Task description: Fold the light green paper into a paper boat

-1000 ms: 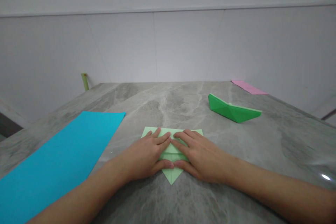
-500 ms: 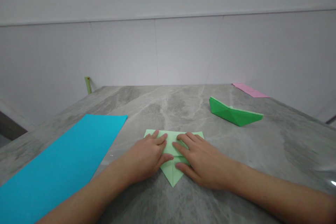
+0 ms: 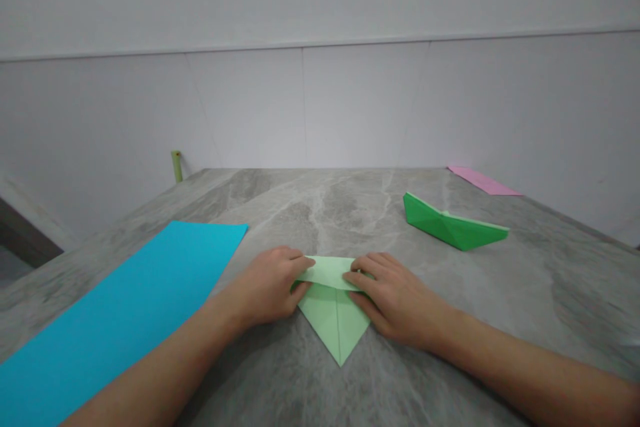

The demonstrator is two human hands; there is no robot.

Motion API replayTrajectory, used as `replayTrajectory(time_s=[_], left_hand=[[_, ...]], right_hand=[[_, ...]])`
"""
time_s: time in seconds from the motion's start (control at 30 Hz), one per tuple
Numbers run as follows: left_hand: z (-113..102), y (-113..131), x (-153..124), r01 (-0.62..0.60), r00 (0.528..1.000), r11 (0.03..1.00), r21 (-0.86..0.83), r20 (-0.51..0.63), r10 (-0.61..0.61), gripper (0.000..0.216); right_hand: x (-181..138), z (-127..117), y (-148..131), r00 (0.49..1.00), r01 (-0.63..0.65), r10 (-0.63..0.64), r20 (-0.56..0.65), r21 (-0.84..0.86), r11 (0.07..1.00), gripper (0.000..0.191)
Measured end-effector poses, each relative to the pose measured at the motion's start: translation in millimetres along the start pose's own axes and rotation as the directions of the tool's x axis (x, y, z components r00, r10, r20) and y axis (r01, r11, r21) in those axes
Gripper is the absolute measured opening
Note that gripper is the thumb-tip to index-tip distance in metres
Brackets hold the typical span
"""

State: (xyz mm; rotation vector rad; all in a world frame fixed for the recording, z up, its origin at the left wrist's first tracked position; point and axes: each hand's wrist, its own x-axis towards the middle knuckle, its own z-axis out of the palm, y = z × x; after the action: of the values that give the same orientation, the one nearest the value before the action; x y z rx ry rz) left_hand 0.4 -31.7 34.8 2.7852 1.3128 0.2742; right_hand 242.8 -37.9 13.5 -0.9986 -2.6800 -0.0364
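Observation:
A pale green sheet of folding paper lies on the grey table with its point towards me and a crease down its middle. Its far part is folded over as a flap, the near edge of which is slightly raised. My left hand grips the flap's left end between thumb and fingers. At the right end, my right hand is closed on the flap, fingers curled on top and thumb at its near edge. Both outer corners of the paper are hidden by the hands.
A large blue sheet lies at the left. A folded green paper boat stands at the right, with a pink sheet beyond it at the table's far edge. Behind the table rises a white wall.
Both hands lay fairly flat on the paper; now they pinch the flap's ends. The flap's near edge has lifted and moved away from me, showing more of the pointed part.

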Motion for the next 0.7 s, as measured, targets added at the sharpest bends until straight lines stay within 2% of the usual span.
replayTrajectory(time_s=[0.17,0.37,0.7], left_hand=[[5.3,-10.8,3.6,0.041,0.998,0.998,-0.044,-0.043,-0.043,0.023],[7.7,-18.8,6.0,-0.014,0.999,0.995,-0.096,-0.051,0.009,0.022],[6.5,-17.2,6.9,-0.014,0.999,0.997,-0.076,-0.035,0.012,0.020]], right_hand=[[0.5,5.0,12.5,0.998,-0.056,0.052,-0.043,-0.108,0.993,0.016],[0.3,8.0,21.3,0.986,-0.159,0.151,-0.066,-0.133,0.978,0.014],[0.2,6.7,20.1,0.984,-0.171,0.162,-0.071,-0.137,0.976,0.012]])
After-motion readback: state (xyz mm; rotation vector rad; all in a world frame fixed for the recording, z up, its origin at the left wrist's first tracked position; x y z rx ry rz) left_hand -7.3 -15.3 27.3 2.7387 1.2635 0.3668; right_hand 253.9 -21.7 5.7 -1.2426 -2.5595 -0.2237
